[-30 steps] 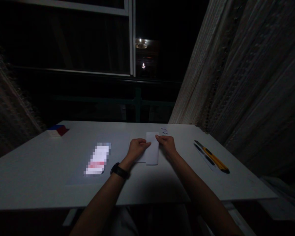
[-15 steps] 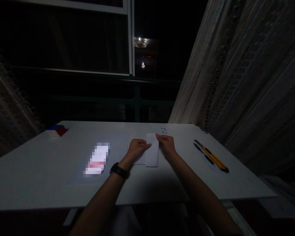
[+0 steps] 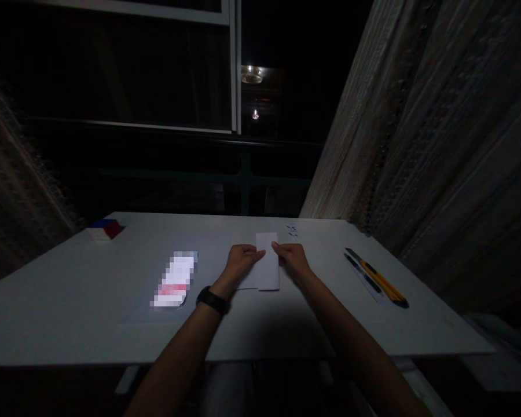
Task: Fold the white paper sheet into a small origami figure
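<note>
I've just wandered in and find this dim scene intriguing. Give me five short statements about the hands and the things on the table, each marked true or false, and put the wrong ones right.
1. The left hand and the right hand both touch the white paper. True.
2. The dark wristband is worn on the right. False: it is worn on the left.
3. The yellow cutter lies to the right of the glowing phone. True.
4. The pen lies to the right of the cutter. False: it lies to the left of it.
5. The colored block is near the table's far left corner. True.
</note>
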`<state>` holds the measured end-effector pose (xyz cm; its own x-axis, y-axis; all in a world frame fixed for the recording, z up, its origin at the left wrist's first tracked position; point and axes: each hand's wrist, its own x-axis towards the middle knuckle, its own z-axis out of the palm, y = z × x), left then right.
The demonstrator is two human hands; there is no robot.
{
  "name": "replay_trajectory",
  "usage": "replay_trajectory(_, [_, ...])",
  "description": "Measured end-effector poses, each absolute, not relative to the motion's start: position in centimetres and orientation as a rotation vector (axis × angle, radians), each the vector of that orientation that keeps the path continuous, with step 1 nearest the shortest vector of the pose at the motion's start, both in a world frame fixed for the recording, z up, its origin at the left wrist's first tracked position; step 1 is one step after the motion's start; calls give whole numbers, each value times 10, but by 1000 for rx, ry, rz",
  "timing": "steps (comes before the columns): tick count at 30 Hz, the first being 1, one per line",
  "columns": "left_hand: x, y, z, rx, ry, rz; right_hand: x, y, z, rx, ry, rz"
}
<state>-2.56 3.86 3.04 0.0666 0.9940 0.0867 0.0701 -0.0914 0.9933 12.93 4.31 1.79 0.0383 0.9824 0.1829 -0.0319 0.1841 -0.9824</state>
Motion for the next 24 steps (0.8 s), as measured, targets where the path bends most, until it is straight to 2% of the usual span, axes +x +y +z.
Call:
replay_trajectory(4, [-25, 37, 32, 1335, 1158, 1195, 130, 43, 18, -1099, -1267, 977])
replay_trajectory(11, [-27, 41, 29, 1258, 1155, 1219, 128, 44, 15, -1055, -1175, 1242])
replay_trajectory(24, [-31, 44, 27, 1161, 963, 1216, 137, 49, 12, -1090, -1105, 1281])
